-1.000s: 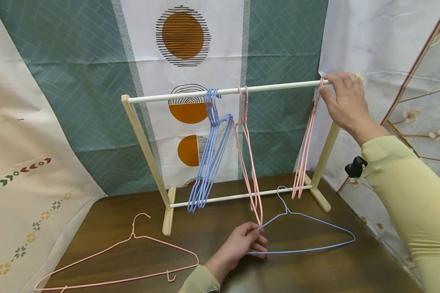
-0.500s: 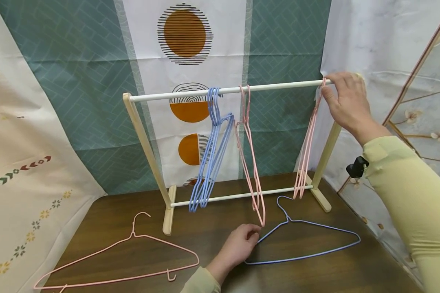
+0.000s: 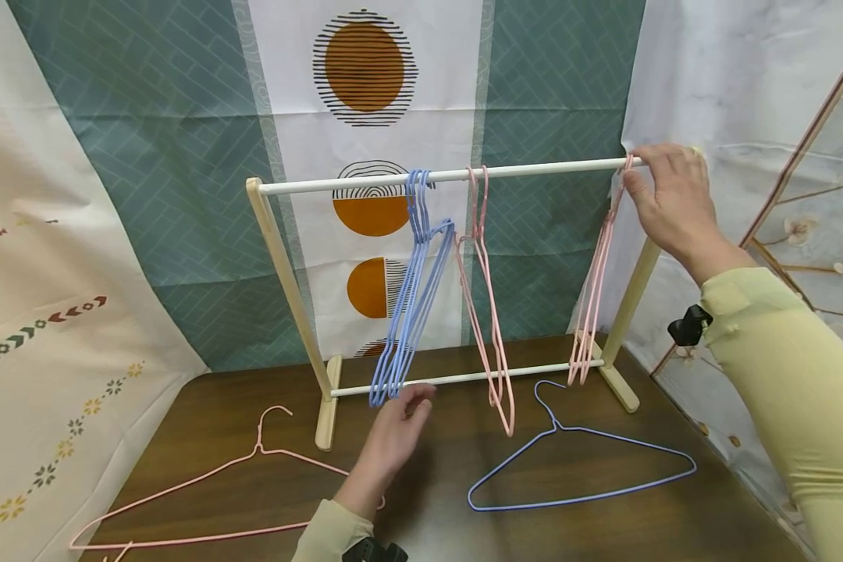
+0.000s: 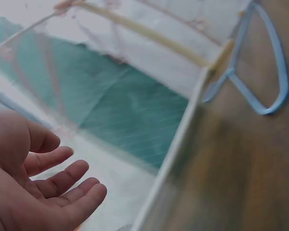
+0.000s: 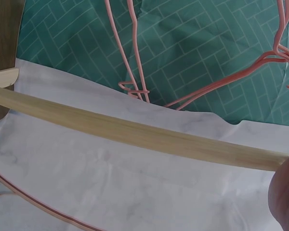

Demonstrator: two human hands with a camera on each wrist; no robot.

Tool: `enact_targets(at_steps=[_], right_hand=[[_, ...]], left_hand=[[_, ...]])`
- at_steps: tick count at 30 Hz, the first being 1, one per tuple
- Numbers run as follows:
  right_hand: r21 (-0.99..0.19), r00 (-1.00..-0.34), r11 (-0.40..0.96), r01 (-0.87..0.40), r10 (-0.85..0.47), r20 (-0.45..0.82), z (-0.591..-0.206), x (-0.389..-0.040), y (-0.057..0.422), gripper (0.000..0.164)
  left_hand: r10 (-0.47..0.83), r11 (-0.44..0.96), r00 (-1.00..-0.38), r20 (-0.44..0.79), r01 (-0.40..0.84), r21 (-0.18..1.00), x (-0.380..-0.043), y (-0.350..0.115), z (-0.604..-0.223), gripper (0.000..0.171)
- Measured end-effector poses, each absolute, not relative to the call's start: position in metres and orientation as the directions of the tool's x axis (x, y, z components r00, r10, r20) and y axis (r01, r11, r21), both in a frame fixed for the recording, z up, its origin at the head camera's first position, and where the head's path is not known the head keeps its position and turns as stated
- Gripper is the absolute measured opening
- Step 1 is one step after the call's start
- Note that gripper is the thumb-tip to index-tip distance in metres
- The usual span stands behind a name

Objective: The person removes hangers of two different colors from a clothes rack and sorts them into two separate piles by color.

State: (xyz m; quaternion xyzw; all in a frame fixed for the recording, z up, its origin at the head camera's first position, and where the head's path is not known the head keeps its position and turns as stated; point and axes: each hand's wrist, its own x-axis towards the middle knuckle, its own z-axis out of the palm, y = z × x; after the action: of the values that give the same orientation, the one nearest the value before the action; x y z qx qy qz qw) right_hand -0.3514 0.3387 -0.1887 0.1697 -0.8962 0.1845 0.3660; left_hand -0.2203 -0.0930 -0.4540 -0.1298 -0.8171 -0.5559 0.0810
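Observation:
In the head view, my right hand [image 3: 677, 199] grips the right end of a small clothes rack's white top rod [image 3: 548, 168], fingers over it, beside several pink hangers [image 3: 607, 226]. Little of that hand [image 5: 286, 195] shows in the right wrist view. Low in front of the rack, my left hand [image 3: 392, 433] holds nothing, just below the bottom ends of several hanging blue hangers [image 3: 421, 232]; whether it touches them I cannot tell. Its fingers look loosely spread in the left wrist view. A blue hanger [image 3: 583, 499] lies flat on the table.
More pink hangers [image 3: 490, 293] hang mid-rod. At the left of the brown table [image 3: 449, 538] lies a pink hanger [image 3: 183, 540], partly covered by the left forearm. The rack's left post [image 3: 291, 289] and lower rod [image 3: 457, 378] stand close by. Patterned cloths hang behind.
My left hand has let go of the blue hanger, which now lies flat on the table, and has moved left towards the hanging blue hangers. The right hand stays on the rod.

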Motion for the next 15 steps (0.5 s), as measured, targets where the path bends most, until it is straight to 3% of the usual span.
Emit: enact_targets(at_steps=[5, 10, 15], right_hand=[[-0.199, -0.663, 0.874, -0.443, -0.17, 0.729, -0.189, -0.351, 0.339, 0.055], [-0.202, -0.662, 0.873, -0.443, -0.168, 0.73, -0.19, -0.352, 0.34, 0.055], [-0.209, -0.661, 0.869, -0.448, -0.165, 0.732, -0.19, -0.352, 0.339, 0.055]], left_hand=[[-0.019, 0.224, -0.974, 0.227, 0.217, 0.95, -0.224, -0.125, -0.427, 0.022], [-0.02, 0.071, -0.978, 0.21, 0.208, 0.976, -0.22, -0.141, -0.406, 0.032], [-0.037, 0.057, -0.967, 0.253, 0.251, 0.966, -0.211, -0.152, -0.384, 0.038]])
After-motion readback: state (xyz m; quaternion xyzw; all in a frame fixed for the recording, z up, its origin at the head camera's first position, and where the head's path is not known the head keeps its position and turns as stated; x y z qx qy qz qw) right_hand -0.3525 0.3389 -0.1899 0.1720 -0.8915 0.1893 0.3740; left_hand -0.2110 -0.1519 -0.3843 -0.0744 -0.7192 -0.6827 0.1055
